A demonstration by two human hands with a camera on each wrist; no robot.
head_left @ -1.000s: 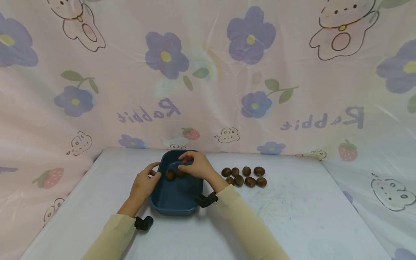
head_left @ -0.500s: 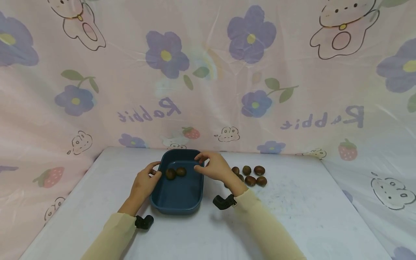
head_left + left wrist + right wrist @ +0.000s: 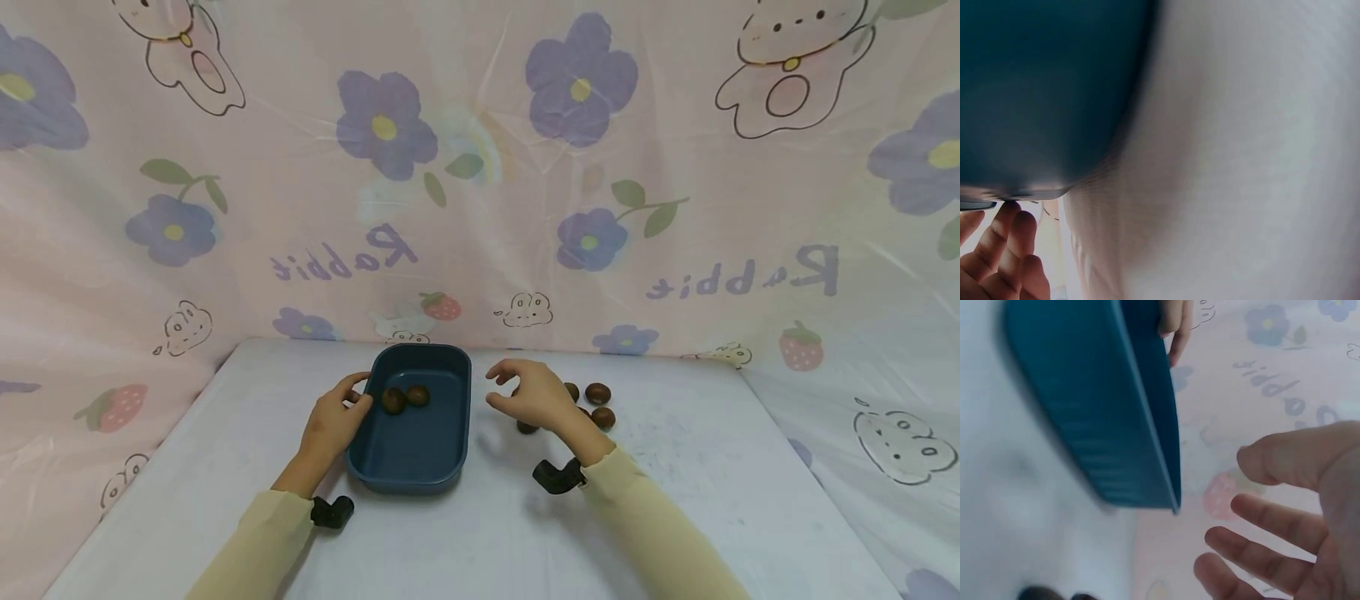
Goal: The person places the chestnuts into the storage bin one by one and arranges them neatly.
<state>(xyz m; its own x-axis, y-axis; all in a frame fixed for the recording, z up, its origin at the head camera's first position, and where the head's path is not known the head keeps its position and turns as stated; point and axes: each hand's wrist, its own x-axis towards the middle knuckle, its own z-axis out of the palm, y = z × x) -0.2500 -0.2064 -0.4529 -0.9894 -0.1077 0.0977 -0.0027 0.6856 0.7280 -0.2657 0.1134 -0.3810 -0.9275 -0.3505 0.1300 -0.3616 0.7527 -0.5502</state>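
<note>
A cloth-screened nook, whether home or lab cannot be told: a white worktop (image 3: pixel 480 542) lies under the hands (image 3: pixel 333 422) (image 3: pixel 536 396), and pink cloth (image 3: pixel 480 242) printed with flowers (image 3: pixel 581 79) and rabbits (image 3: pixel 528 312) hangs beyond them and at both sides.

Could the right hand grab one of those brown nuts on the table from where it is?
Probably yes: the right hand looks free, and I see nothing blocking the brown nuts. Its fingers point toward the blue tray, though, so it would likely need to shift first.

Upright blue tub (image 3: pixel 408 450), two brown nuts (image 3: pixel 393 401) side by side inside, loose nuts (image 3: pixel 597 393) to its right
</note>
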